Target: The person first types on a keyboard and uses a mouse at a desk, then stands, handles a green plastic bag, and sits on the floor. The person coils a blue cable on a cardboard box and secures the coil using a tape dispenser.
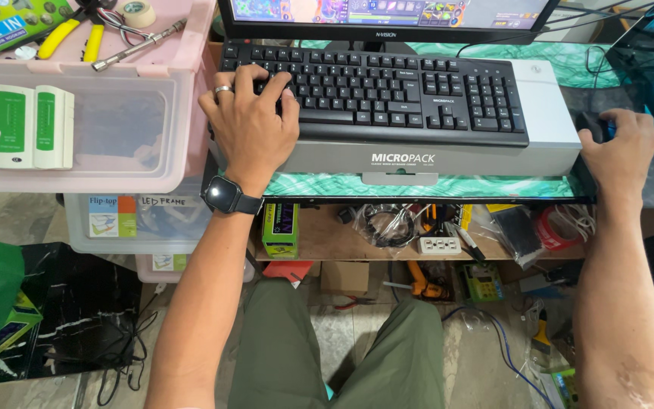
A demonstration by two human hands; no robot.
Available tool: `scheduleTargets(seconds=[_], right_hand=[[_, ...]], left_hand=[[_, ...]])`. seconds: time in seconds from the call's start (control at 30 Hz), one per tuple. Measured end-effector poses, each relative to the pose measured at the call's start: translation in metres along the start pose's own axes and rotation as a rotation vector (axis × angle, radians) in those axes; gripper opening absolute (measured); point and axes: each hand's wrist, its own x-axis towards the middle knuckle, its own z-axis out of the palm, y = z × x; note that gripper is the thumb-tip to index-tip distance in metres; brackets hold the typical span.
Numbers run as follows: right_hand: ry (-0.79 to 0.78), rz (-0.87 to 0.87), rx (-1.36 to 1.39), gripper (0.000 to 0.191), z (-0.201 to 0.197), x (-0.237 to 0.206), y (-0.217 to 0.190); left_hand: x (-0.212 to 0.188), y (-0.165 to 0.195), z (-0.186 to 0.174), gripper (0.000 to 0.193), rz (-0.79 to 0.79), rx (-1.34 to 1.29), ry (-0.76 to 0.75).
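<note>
Left hand (253, 125) resting palm-down on left end of black keyboard (387, 91), fingers (245, 74) spread loose over the keys, gripping nothing; ring on one finger, dark smartwatch (225, 195) on the wrist. Keyboard sitting on its long grey-and-white box (418, 155), box lying on the table (448, 187) with green marbled top, directly below the monitor (384, 19). Right hand (621, 148) at far right table edge, fingers curled over a black mouse (593, 125), mostly hidden under the palm. Pink-lidded clear storage bin (92, 129) just left of keyboard; white-green cable tester (26, 125) inside it, yellow-handled pliers (70, 36) and tape roll (138, 13) on top. Cluttered wooden shelf (327, 238) under the table with cables and small boxes. Green-trousered knees at bottom centre.
</note>
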Motion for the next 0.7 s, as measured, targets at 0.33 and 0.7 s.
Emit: scheduleTargets(seconds=[0.33, 0.7], right_hand=[[-0.004, 0.011, 0.022, 0.024, -0.0003, 0.0003, -0.0019], [0.011, -0.005, -0.02, 0.025, 0.0012, -0.0004, 0.0005]], left_hand=[[-0.0029, 0.0006, 0.0026, 0.022, -0.012, 0.04, 0.038], [-0.0039, -0.0009, 0.0068, 0.028, -0.017, 0.071, 0.041]])
